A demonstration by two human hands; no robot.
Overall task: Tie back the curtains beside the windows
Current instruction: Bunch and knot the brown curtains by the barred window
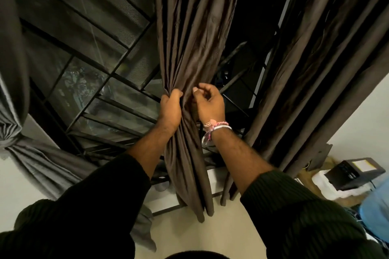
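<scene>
Head view, middle curtain: the long dark brown cloth curtain (189, 52) hangs between the two windows and is squeezed into one bunch at the middle, probably so a tie can go round it.
Left hand: the left hand (169, 109) is wrapped tight round the left side of the bunch and keeps the folds together.
Right hand: the right hand (207, 105) is curled on the right side of the bunch, thumb up; I cannot tell if it really grips the cloth.
Wrist: pink and white thread bands (214, 129) sit on the right wrist.
Left curtain: the grey cloth curtain (12, 101) at the left is already gathered in at its middle.
Right curtain: the dark brown curtain on the right (311, 73) hangs loose.
Tie: no band shows on the middle curtain.
Writing: none can be read; the small black box with a pale label (355, 172) is too blurry.
</scene>
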